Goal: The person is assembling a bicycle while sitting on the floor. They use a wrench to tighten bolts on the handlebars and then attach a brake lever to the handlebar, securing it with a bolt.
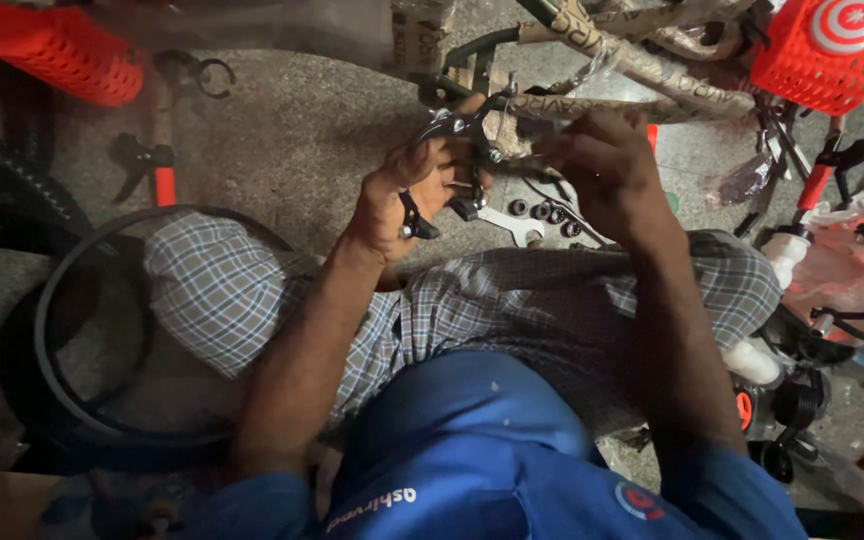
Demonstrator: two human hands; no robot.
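- Clamped in the left hand (404, 200) is a black brake caliper (452, 160); fingers curl round its lower arm, the thumb lying along the side, and one black tip of it sticks out below the palm.
- Left forearm runs up from the lower left, wrist bent slightly inward toward the caliper.
- Right hand (607, 170) is bunched at the caliper's right side, fingertips drawn together there; its back faces the camera, so what the fingertips pinch is hidden and I cannot tell whether they are closed on anything.
- Right forearm comes up steeply from the lower right, wrist cocked over so the knuckles point left.
- Just above both hands, the caliper meets a bicycle frame (642, 65) wrapped in brown paper, which runs off to the upper right.
- Just below the grip, between the two wrists, a flat silver wrench (510, 225) and a few small dark nuts (544, 211) lie on the concrete floor (302, 130).
- Beneath the forearms are the person's knees in checked cloth (222, 290), with a blue shirt nearest the camera.
- Well to the left of the grip a bare bicycle tyre (52, 300) lies flat; up and left of it is a red basket (52, 45).
- Up and right of the right hand sits another red basket (832, 50).
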